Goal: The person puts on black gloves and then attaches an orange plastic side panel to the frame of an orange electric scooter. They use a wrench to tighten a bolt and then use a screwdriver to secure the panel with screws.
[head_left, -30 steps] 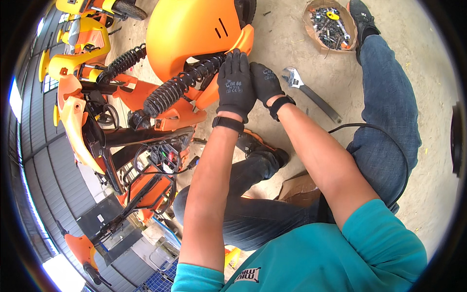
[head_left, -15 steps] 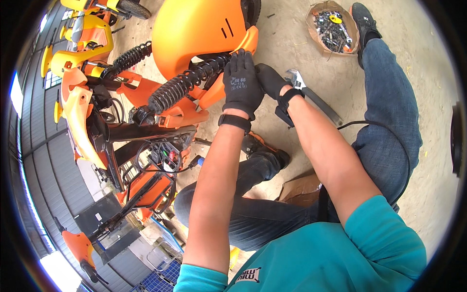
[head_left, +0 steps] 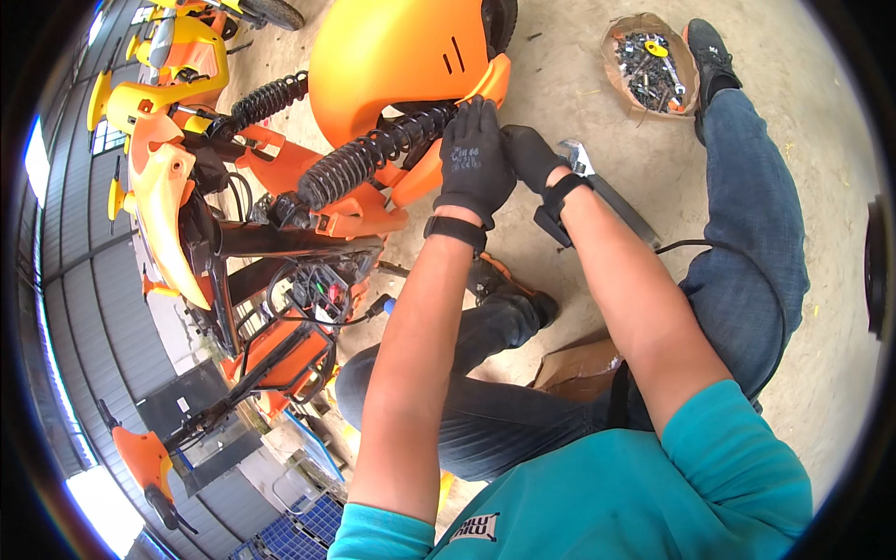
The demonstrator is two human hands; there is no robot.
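Observation:
Both my hands wear black work gloves and meet near the upper end of a black coil-spring shock absorber [head_left: 373, 159]. My left hand [head_left: 478, 163] is held with its fingers stretched out and together, back of the hand showing, by the edge of a large orange fender [head_left: 397, 70]. Against its right side rests my right hand [head_left: 534, 159], its fingers curled and partly hidden; what they hold, if anything, is out of sight. An adjustable wrench [head_left: 623, 207] with a dark handle lies on the ground just right of my right hand.
A round brown container [head_left: 693, 70] of bolts and small hardware, with a wrench and a yellow piece on top, stands at the far right near my shoe [head_left: 711, 58]. At left is an orange vehicle frame with cables [head_left: 313, 289]. Brown cardboard [head_left: 574, 364] lies between my legs.
The view has shifted a little, so the vehicle and the container sit slightly farther right and lower. My hands keep nearly the same pose against each other.

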